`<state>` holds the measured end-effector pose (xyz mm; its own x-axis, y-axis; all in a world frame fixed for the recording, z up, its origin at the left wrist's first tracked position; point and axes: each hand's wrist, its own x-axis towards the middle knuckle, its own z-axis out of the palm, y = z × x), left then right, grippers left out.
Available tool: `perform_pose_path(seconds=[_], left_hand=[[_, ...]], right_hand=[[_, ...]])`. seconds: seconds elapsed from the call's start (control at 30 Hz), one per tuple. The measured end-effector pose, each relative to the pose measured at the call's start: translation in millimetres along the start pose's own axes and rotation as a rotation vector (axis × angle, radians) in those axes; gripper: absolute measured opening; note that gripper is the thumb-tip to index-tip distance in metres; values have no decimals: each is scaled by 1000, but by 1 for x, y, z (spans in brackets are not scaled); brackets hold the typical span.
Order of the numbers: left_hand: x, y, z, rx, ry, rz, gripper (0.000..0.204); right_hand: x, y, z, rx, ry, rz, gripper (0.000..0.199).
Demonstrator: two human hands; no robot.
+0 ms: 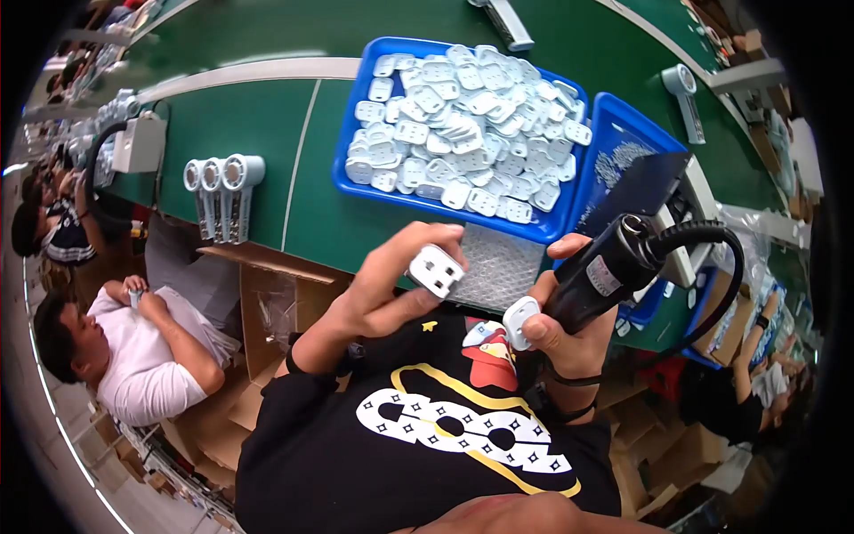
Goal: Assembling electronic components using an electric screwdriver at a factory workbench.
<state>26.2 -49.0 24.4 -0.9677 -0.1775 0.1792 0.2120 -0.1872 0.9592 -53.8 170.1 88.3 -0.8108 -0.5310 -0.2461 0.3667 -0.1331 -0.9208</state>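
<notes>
In front of my chest, my left hand (pixel 382 289) is closed around a white rounded part (pixel 436 271), whose end face with dark square openings points up. The rest of that part is hidden by my fingers. My right hand (pixel 569 329) grips a black corded electric screwdriver (pixel 600 276); its tip is out of sight. Between thumb and finger the same hand pinches a white cover plate (pixel 520 322). Just beyond my hands is a blue tray (pixel 351 178) heaped with similar white plates (pixel 471 133).
Right of it a second blue tray (pixel 636 125) holds small loose bits, partly behind a dark panel (pixel 640 191). Several handheld fans (pixel 222 191) stand at the left of the green bench (pixel 294 107). The screwdriver's black cable (pixel 738 276) loops on the right. A co-worker (pixel 151 347) sits at left.
</notes>
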Motion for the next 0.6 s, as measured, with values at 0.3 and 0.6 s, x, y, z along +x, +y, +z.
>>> perform_pose_path(seconds=[0.3,0.6], left_hand=[[29,-65,82,291,-487,255,59],[31,-87,94,191,-439,271,56]], right_hand=[[-30,46,-46,-505,317,-216,54],[7,-21,-79,-301,618,-1076,37]])
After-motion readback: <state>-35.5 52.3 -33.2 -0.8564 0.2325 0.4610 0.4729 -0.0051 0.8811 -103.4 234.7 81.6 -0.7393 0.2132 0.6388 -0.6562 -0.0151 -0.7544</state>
